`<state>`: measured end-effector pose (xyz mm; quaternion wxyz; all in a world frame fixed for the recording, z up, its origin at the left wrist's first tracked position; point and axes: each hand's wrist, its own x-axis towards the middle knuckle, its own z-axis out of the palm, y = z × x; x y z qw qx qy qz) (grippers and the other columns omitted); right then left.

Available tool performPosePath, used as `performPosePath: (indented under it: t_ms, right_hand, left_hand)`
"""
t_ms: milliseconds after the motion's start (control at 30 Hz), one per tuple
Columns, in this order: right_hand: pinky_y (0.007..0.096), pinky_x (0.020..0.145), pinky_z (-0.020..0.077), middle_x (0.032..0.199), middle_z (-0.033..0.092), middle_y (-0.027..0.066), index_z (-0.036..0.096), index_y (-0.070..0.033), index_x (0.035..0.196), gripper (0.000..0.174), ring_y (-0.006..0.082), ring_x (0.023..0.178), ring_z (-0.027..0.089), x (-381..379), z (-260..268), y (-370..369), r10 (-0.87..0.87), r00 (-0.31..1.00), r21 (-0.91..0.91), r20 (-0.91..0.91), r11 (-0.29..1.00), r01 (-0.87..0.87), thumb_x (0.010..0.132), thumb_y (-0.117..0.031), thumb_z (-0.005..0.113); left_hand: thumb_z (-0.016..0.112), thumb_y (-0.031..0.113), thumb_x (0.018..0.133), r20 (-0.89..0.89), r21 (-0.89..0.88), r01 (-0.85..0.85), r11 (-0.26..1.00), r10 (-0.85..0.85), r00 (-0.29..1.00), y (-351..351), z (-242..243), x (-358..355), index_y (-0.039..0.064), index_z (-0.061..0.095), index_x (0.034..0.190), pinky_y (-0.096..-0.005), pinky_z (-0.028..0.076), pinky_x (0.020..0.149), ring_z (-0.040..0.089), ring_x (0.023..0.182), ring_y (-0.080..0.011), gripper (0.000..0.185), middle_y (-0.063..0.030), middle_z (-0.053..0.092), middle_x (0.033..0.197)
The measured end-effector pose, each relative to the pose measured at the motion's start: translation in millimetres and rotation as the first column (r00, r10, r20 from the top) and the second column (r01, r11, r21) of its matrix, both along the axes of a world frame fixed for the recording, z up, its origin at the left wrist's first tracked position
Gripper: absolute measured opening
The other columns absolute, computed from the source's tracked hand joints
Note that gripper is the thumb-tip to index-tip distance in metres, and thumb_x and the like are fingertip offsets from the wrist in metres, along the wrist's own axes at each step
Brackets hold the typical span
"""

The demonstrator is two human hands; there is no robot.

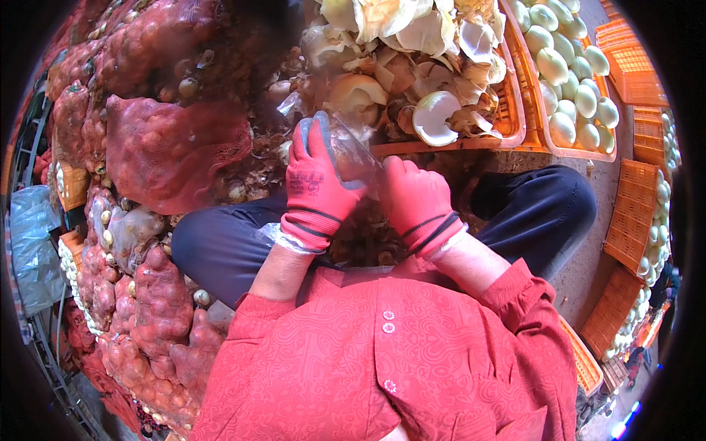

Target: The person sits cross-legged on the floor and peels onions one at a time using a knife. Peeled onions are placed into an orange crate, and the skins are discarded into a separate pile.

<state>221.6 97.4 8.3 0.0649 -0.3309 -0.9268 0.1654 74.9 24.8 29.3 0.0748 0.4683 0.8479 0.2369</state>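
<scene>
My left hand (321,171), in a pink glove with grey coating, is raised in front of me, its fingers curved round an onion (348,157) that shows blurred beside the thumb. My right hand (413,193), gloved alike, is closed at the right end of a knife blade (356,135); the handle is hidden in the fist. The blade slants up and left over the onion, towards the left fingertips. Just beyond my hands, onion skins (386,77) and a hollow piece of onion layer (436,118) lie in and around an orange plastic crate (510,140).
Peeled onions (562,71) fill an orange crate (584,153) at upper right. More orange crates (631,215) line the right side. Red mesh sacks of onions (165,149) crowd the left. My bent knees (538,204) flank the loose skins.
</scene>
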Motion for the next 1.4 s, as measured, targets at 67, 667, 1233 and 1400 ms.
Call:
performPosePath:
  t_ms: [67, 667, 1233, 1400]
  right_hand:
    - [0.0396, 0.053, 0.0516, 0.074, 0.063, 0.0111, 0.052, -0.009, 0.091, 0.016, 0.0283, 0.063, 0.066, -4.9, 1.1, 4.3, 0.007, 1.0, -0.006, 0.021, 1.0, -0.007, 0.081, -0.019, 0.059]
    - [0.0446, 0.067, 0.0536, 0.084, 0.068, 0.0181, 0.056, -0.003, 0.094, 0.026, 0.0359, 0.077, 0.067, -21.1, 4.3, 13.9, -0.021, 0.966, -0.209, 0.257, 0.975, 0.076, 0.077, -0.021, 0.064]
    - [0.0423, 0.069, 0.0472, 0.079, 0.062, 0.0231, 0.058, 0.0, 0.095, 0.025, 0.0419, 0.075, 0.059, -2.2, -24.2, -1.5, -0.416, 0.872, -0.778, -0.259, 0.624, 0.067, 0.093, -0.026, 0.055]
    - [0.0354, 0.069, 0.0485, 0.084, 0.064, 0.0065, 0.058, 0.002, 0.103, 0.03, 0.0193, 0.076, 0.059, -32.7, -31.8, 8.9, -0.399, 0.912, -0.905, -0.096, 0.416, 0.086, 0.099, -0.025, 0.046]
  left_hand:
    - [0.089, 0.018, 0.046, 0.018, 0.019, 0.007, 1.0, -0.007, 1.0, 0.9, -2.0, -2.7, 0.004, 0.036, 0.138, -0.0429, 0.045, 0.097, 0.051, 0.116, -0.0385, 0.107, -0.0201, 0.043, 0.131]
    - [0.091, 0.025, 0.048, 0.152, 0.157, 0.062, 0.986, -0.086, 0.985, -9.4, -7.9, -16.8, 0.004, 0.039, 0.137, -0.0436, 0.047, 0.097, 0.054, 0.113, -0.0373, 0.105, -0.0196, 0.045, 0.129]
    - [0.092, 0.01, 0.048, 0.667, 0.296, -0.193, 0.935, -0.057, 0.743, -50.0, -46.9, -45.5, 0.004, 0.042, 0.136, -0.0354, 0.046, 0.098, 0.056, 0.112, -0.0216, 0.102, -0.0107, 0.056, 0.124]
    - [0.092, 0.009, 0.052, 0.774, 0.408, -0.234, 0.883, -0.199, 0.601, -45.6, -71.4, -37.1, 0.001, 0.039, 0.139, -0.0336, 0.042, 0.102, 0.052, 0.117, -0.019, 0.102, -0.0107, 0.054, 0.129]
